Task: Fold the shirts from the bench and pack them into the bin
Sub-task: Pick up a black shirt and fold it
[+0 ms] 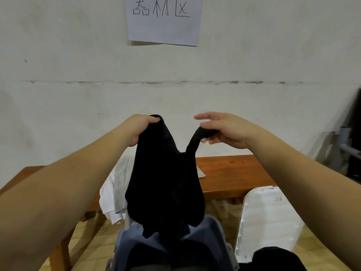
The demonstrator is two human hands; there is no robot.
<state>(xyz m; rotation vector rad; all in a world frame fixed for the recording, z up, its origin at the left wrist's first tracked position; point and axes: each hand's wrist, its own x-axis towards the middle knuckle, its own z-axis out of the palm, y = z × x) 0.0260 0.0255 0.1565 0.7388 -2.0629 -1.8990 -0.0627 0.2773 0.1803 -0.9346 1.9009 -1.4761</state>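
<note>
A black shirt [164, 184] hangs in the air in front of me, held up by both hands above the bench. My left hand [140, 127] grips its top left corner. My right hand [222, 130] pinches a rolled strip of the shirt's top right part, index finger stretched out. The shirt's lower end dangles over the blue-grey bin [213, 235], which stands on the floor below and holds dark fabric. A white shirt [113, 190] lies draped over the front edge of the wooden bench [230, 173], partly hidden behind the black one.
A white wall with a paper sign [164, 20] rises right behind the bench. A white lid or panel [267, 214] leans at the right of the bin. Metal tubing [345, 145] stands at the far right. A small paper [201, 174] lies on the bench.
</note>
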